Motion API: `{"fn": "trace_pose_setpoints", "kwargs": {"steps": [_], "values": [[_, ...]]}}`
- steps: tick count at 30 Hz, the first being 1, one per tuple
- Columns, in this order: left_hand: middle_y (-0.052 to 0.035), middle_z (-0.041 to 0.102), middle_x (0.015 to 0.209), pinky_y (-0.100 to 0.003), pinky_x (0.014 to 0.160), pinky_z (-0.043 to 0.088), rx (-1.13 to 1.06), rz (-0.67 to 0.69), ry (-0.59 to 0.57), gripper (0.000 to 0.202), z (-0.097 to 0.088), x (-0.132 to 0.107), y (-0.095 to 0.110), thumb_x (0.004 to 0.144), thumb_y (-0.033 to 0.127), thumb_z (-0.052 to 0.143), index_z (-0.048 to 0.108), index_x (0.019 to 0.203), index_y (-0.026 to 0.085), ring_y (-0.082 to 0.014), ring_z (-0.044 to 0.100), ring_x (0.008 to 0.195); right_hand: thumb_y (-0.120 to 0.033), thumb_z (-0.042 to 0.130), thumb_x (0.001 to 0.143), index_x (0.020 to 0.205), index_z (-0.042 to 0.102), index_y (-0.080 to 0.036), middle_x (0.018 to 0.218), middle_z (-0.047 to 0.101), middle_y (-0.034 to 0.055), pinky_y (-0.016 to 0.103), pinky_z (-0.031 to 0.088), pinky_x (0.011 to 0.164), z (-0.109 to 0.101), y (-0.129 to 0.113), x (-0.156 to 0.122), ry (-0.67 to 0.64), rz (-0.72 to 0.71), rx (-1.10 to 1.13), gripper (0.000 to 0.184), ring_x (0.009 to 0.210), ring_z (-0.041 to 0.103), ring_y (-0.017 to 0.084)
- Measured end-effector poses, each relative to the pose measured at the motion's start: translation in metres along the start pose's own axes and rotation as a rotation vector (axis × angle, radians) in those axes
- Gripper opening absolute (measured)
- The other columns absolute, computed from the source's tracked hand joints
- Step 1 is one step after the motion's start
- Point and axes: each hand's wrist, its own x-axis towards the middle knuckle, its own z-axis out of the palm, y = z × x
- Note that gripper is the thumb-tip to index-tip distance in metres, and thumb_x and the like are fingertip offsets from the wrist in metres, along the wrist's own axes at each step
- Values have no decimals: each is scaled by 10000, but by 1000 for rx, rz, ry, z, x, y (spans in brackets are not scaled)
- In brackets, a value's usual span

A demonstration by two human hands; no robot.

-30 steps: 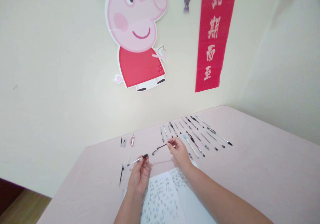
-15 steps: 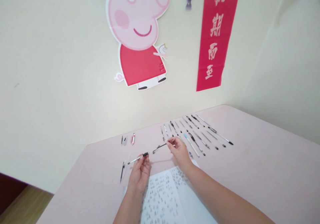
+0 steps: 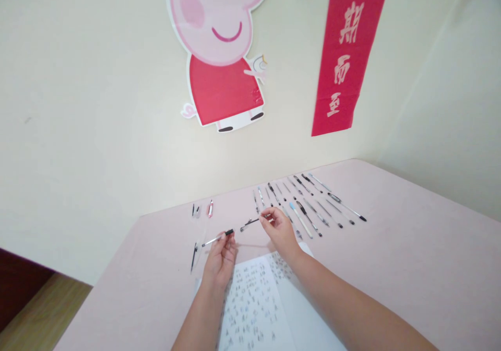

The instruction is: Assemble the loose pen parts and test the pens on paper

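Observation:
My left hand (image 3: 222,261) is closed on a pen piece (image 3: 214,240) with a clear barrel and a black end, which points up toward the right hand. Between the thumb and fingers of my right hand (image 3: 281,232) is a slim dark pen part (image 3: 251,222) with a small clip-like end at its lower left. The two pieces are close together but apart, held above the table. Below both hands lies a handwritten sheet of paper (image 3: 250,301). Left of my left hand, a thin black pen part (image 3: 193,259) rests beside a clear piece.
Several pens and refills lie in two slanting rows at the right, among them a light-blue-topped pen (image 3: 300,219) and a long black-and-clear pen (image 3: 346,208). Near the back left sit small black pieces (image 3: 193,210) and a pink-and-white item (image 3: 210,209). The pink tabletop (image 3: 391,267) meets the wall behind.
The view has tilted down a little, so the wall pictures sit higher. Both hands keep their holds, with the two pen pieces in nearly the same position relative to each other.

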Motion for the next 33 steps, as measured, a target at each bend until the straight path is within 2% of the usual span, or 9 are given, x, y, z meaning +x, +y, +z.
{"fn": "trace_pose_setpoints", "kwargs": {"steps": [7, 11, 19, 28, 33], "values": [[-50, 685, 683, -163, 598, 545, 11, -18, -26, 235, 0, -1, 0, 806, -25, 458, 623, 703, 106, -94, 658, 647, -318, 616, 704, 797, 553, -187, 717, 564, 3, 256, 410, 576, -1, 7, 3, 22, 66, 71, 172, 650, 520, 141], [-51, 685, 708, -175, 625, 546, 32, -36, -89, 213, -2, -3, -2, 802, -16, 470, 630, 734, 106, -102, 659, 683, -318, 631, 691, 740, 562, -182, 674, 567, -4, 250, 400, 550, 1, 11, 1, -27, 118, 72, 160, 616, 514, 136], [-42, 681, 753, -177, 609, 540, 100, -57, -175, 140, -2, -6, -2, 780, 16, 529, 622, 779, 121, -102, 652, 685, -293, 642, 675, 690, 606, -169, 695, 616, 17, 280, 430, 641, 13, 18, -12, -166, 112, -13, 130, 655, 549, 148], [-41, 679, 778, -181, 634, 538, 164, -94, -194, 112, -1, -10, -4, 754, 29, 575, 611, 795, 126, -104, 652, 709, -270, 633, 667, 635, 600, -173, 619, 599, -4, 262, 426, 583, 16, 21, -16, -183, 136, -30, 107, 583, 529, 132], [-40, 680, 772, -177, 644, 537, 164, -90, -193, 117, -2, -10, -5, 747, 21, 578, 611, 790, 124, -99, 651, 697, -275, 636, 669, 724, 606, -174, 676, 603, -3, 249, 423, 558, 16, 23, -17, -220, 139, -33, 118, 596, 522, 126]]}}
